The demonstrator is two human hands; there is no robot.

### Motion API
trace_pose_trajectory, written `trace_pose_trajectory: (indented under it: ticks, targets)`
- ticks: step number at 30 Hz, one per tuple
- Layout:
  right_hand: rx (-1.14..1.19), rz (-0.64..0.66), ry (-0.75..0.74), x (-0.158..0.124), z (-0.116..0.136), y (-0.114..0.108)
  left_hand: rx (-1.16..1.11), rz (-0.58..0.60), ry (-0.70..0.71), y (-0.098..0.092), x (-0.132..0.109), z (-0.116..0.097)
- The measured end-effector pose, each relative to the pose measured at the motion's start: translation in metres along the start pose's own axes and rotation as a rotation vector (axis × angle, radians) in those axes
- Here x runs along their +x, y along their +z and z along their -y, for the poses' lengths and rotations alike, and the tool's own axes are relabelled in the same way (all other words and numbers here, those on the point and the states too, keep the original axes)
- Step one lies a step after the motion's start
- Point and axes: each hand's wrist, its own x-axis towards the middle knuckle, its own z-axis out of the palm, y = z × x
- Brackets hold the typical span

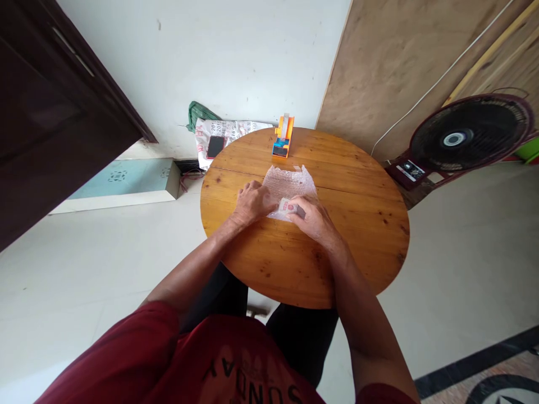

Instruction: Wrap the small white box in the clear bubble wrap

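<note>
A sheet of clear bubble wrap (288,182) lies spread on the round wooden table (357,224). On its near part is a small white box (284,206) with red print, tilted slightly. My right hand (314,217) grips this box from the right, thumb on the near side and fingers over the top. At the left edge of the wrap, my left hand (252,203) has its fingers bent over the sheet and its thumb reaching toward the box. The wrap's edge under the left fingers is partly hidden.
An orange and blue tape dispenser (283,137) stands at the table's far edge. Behind the table, a phone (216,147) lies on a printed white bag (240,130) beside a green bag (201,114). A black round fan (467,134) is at the right.
</note>
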Motion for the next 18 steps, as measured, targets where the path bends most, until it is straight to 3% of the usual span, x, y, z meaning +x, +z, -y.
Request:
trace_pose_trajectory:
  ticks: [5,9,14,18]
  targets:
    - [0.012,0.006,0.006,0.000,0.002,-0.001,0.069,-0.006,-0.103,-0.001,-0.007,0.003]
    - [0.023,0.011,0.008,0.001,0.005,-0.003,0.026,0.054,-0.183,-0.011,-0.008,-0.001]
    - [0.018,0.016,0.015,0.001,0.008,-0.004,0.009,0.144,-0.201,-0.018,-0.007,-0.004]
    - [0.001,0.012,0.016,0.001,0.007,-0.004,-0.081,0.123,-0.197,-0.014,-0.004,-0.001]
